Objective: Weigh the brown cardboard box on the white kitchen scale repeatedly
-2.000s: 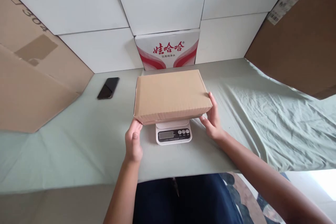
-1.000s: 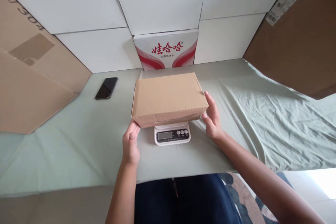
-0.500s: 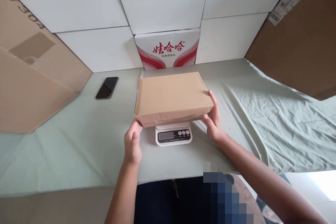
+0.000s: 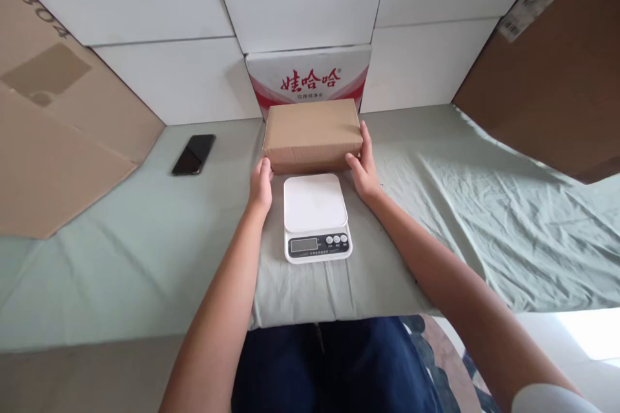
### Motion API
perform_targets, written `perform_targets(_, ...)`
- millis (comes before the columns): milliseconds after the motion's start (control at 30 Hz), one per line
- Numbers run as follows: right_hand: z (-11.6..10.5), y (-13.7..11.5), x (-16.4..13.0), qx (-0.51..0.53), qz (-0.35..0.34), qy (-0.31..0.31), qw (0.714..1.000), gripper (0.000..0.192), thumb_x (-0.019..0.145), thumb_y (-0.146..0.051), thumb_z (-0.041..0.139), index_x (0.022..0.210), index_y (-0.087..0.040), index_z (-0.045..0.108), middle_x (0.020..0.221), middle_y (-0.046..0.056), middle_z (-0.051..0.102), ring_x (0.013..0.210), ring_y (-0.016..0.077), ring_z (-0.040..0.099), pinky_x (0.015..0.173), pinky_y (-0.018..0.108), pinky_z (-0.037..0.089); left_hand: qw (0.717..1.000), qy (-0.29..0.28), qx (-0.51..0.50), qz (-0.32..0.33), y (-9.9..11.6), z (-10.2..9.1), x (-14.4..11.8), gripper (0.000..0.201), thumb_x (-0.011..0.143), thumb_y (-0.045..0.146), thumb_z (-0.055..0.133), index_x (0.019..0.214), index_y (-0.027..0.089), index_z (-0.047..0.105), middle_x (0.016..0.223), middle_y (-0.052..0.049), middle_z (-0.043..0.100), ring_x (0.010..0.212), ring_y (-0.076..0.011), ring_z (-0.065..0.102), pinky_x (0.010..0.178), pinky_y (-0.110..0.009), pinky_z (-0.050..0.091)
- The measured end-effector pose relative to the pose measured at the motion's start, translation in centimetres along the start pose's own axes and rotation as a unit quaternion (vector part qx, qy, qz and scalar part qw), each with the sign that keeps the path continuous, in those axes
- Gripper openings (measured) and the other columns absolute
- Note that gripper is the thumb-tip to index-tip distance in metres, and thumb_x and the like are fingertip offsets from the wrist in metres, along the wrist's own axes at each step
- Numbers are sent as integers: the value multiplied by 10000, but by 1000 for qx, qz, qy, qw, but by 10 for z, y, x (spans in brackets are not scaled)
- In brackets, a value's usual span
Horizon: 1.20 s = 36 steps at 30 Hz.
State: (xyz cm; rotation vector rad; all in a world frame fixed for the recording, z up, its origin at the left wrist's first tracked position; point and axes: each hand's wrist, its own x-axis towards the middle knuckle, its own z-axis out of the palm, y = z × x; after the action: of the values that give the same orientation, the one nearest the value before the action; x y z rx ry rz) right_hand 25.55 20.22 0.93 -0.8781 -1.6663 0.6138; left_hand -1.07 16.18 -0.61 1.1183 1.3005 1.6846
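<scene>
Both hands on the box: left hand at its near-left corner, right hand at its near-right corner, fingers of each pressed to the box sides, holding it between them. Box sits at the far side of the desk, just beyond the scale, its far edge up against the red-and-white carton; can't tell if it rests fully on the cloth or is a touch lifted. Scale plate is bare, display and buttons face the near edge. Risks, as a judgement: grip is at the two near corners only, so the far end could dip or the box could twist if one palm slips on the smooth cardboard; the box's near edge is just beside the scale, so a pull toward the near side could clip the plate and shove the scale off the wrinkled cloth edge; forearms pass on both sides of the scale and could nudge it. Phone lies well apart to the left, out of the way. Count: one box in hand, one scale, one phone, one printed carton, two big brown cardboard sheets, left and right.
</scene>
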Motion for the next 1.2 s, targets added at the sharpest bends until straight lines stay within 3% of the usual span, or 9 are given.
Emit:
perform_targets(100, 2, 6, -3, 19, 20, -22, 999, 919, 940, -766, 461, 1696, -324, 181, 1819, 30, 209, 1683, 335, 229, 1359, 586, 279, 1000, 10, -8, -5, -10, -5, -1, 776, 828, 869, 573, 1183, 194, 715, 1390, -195, 724, 1399, -332, 635, 1146, -445, 516)
perform_targets(400, -4, -1, -1, 36, 61, -14, 997, 836, 951, -691, 483, 1657, -294, 275, 1800, 42, 273, 1679, 341, 224, 1341, 592, 317, 1000, -4, -18, 4, 0, -5, -6, 796, 829, 840, 611, 1269, 188, 733, 1414, -190, 718, 1414, -350, 627, 1173, -469, 508)
perform_targets(600, -3, 3, -6, 49, 66, 17, 996, 830, 946, -679, 498, 1660, -317, 279, 1768, 82, 323, 1592, 353, 379, 1283, 601, 377, 1000, 4, -22, 11, 0, -5, -8, 788, 861, 813, 602, 1320, 184, 727, 1466, -197, 686, 1449, -345, 596, 1199, -467, 486)
perform_targets(767, -4, 8, -10, 35, 59, 59, 996, 701, 970, -619, 503, 1602, -332, 403, 1603, 107, 499, 1390, 326, 558, 1166, 555, 485, 999, 26, -33, 10, 4, -5, -10, 773, 850, 806, 626, 1330, 210, 735, 1511, -159, 664, 1471, -334, 576, 1227, -445, 456)
perform_targets(967, -5, 4, -9, 36, 54, 52, 997, 620, 976, -566, 520, 1551, -339, 480, 1591, 81, 516, 1324, 314, 578, 1147, 535, 501, 999, 7, -17, -29, 3, -6, -10, 826, 840, 839, 595, 1324, 183, 729, 1469, -172, 692, 1447, -350, 596, 1203, -464, 473)
perform_targets(1200, -5, 2, -10, 41, 65, 44, 996, 681, 958, -592, 536, 1581, -340, 427, 1659, 75, 455, 1385, 337, 540, 1154, 556, 501, 1000, -4, -1, -11, 8, -5, -15, 777, 877, 818, 574, 1310, 193, 735, 1471, -155, 694, 1484, -348, 559, 1202, -451, 480)
